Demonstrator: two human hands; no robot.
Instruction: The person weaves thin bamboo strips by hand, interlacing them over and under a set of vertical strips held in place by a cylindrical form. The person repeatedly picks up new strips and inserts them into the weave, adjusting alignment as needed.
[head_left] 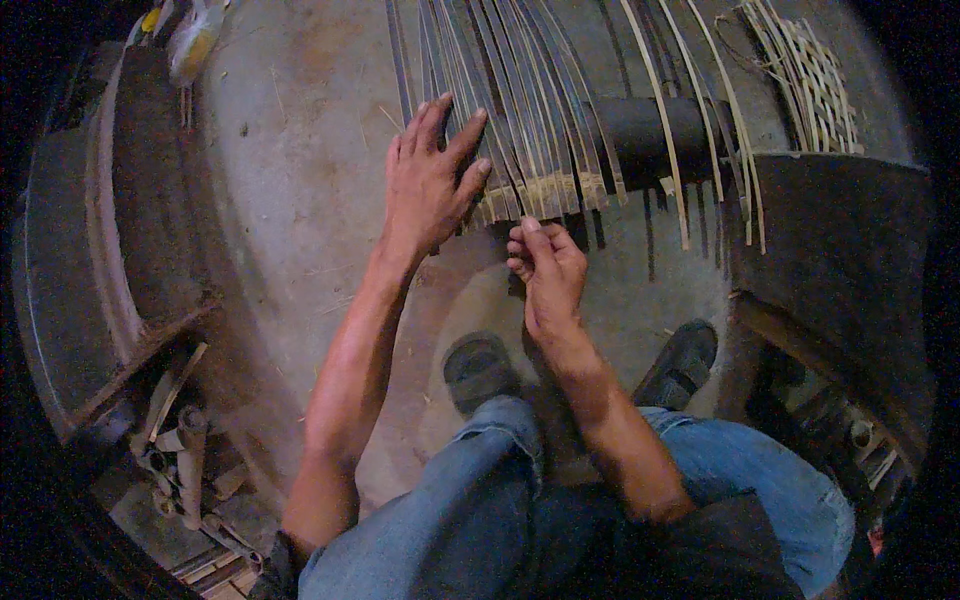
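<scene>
Many long, thin bamboo strips (520,80) run from the far edge toward me, side by side. Close to their near ends, a pale woven band (555,188) crosses them. My left hand (430,185) lies palm down over the left strips, its fingers spread and holding nothing. Just in front of the band, my right hand (552,265) is closed, thumb against the fingers, pinching the near end of a strip; that end is mostly hidden. Under the strips on the right lies a dark cylinder (660,138). Several loose pale strips (675,130) pass over it.
An openwork woven piece (815,85) lies at the far right. Dark bench-like blocks stand at left (160,180) and right (835,230). Pipes and scraps (185,455) clutter the lower left. A plastic bag (193,45) hangs at far left. My sandalled feet rest on the concrete floor (290,200).
</scene>
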